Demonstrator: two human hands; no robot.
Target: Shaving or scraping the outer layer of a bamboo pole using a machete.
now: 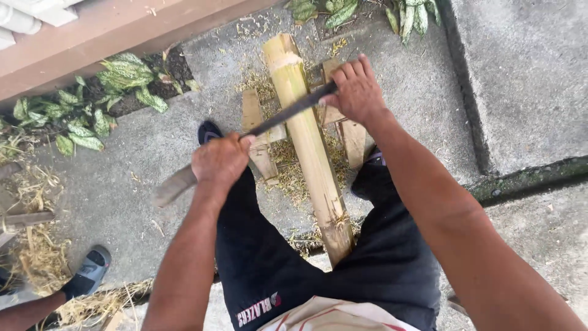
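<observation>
The bamboo pole (pixel 309 147) slants up between my knees under the long blade (pixel 288 112), which crosses it between my grips (both arms outstretched): left hand (pixel 219 162) clenched on the handle, right hand (pixel 355 91) clamped over the far end.

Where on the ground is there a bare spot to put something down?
Bare concrete lies left of the left hand, between the leafy plants and the sandalled foot. The slab at upper right, beyond the right hand, is also bare. It is crowded around the bamboo pole, where wooden supports and shavings lie.
</observation>
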